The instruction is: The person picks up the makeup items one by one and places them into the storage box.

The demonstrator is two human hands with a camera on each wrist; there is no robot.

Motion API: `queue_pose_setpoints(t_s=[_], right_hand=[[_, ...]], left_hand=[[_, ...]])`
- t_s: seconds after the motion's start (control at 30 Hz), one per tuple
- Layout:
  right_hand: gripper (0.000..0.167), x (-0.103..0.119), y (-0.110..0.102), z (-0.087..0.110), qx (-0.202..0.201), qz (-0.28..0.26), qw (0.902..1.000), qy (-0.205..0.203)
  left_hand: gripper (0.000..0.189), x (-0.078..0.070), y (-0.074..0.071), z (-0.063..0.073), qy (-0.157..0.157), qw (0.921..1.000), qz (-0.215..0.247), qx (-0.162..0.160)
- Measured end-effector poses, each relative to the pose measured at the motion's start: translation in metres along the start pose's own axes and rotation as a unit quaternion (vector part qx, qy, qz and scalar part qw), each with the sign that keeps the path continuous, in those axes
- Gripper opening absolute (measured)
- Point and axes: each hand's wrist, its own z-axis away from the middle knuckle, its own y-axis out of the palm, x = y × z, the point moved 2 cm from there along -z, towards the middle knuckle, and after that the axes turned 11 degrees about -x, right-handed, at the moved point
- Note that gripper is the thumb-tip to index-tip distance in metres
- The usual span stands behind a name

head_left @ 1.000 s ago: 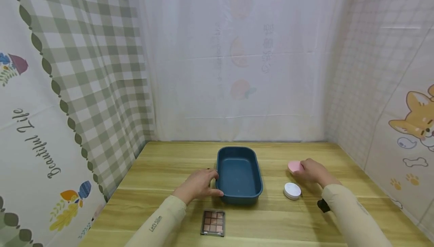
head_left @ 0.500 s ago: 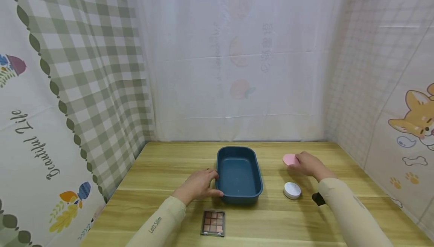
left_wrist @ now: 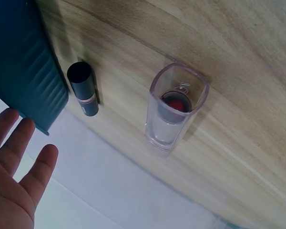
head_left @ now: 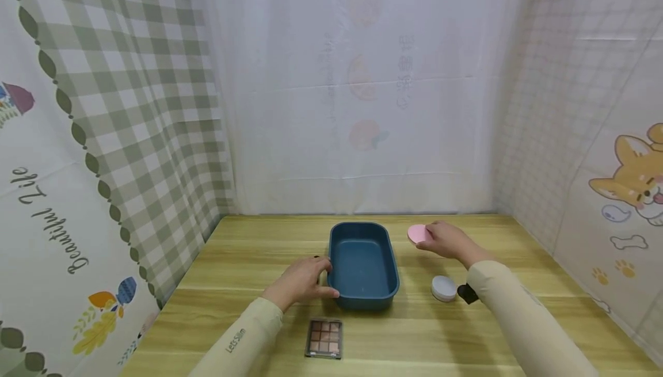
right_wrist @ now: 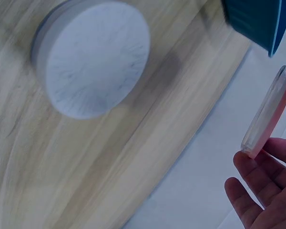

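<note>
My right hand (head_left: 449,242) pinches a pink round compact (head_left: 416,233) above the table, to the right of a dark teal rectangular bin (head_left: 365,303). In the right wrist view the compact (right_wrist: 268,113) stands on edge between fingers and thumb, with a clear rim on one side. My left hand (head_left: 303,281) touches the bin's left side with its fingers and thumb extended. Beneath the right forearm sits a white round jar (head_left: 444,289). In the left wrist view a dark lipstick tube (left_wrist: 84,88) lies beside the bin, near a clear tall holder (left_wrist: 170,112) with something red inside.
An eyeshadow palette (head_left: 323,338) lies on the wooden table (head_left: 399,342) in front of the bin. Patterned cloth hangs on the left (head_left: 155,89) and right (head_left: 611,135) sides, and a white curtain (head_left: 290,135) hangs behind.
My right hand has carried the pink compact leftward and up, toward the bin. The left hand holds its place at the bin's side.
</note>
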Motion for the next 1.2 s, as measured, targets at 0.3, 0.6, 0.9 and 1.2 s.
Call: queue_pose_setpoints(t_s=[0.3, 0.6, 0.9, 1.2], right_hand=[[0.036, 0.022, 0.003, -0.019, -0.015, -0.003, 0.9997, -0.017], [0.04, 0.039, 0.008, -0.025, -0.025, -0.003, 0.9987, -0.044], [0.041, 0.054, 0.015, -0.026, -0.011, -0.022, 0.9986, -0.047], [0.051, 0.066, 0.022, -0.025, 0.021, -0.019, 0.9993, -0.023]], left_hand=[[0.055, 0.001, -0.003, 0.0, 0.007, 0.9999, 0.003, -0.008], [0.055, 0.001, -0.004, 0.001, 0.007, 0.9999, 0.011, -0.009], [0.055, 0.001, -0.003, 0.002, 0.017, 0.9997, 0.013, -0.014], [0.054, -0.001, -0.003, 0.002, 0.008, 0.9998, 0.019, 0.0]])
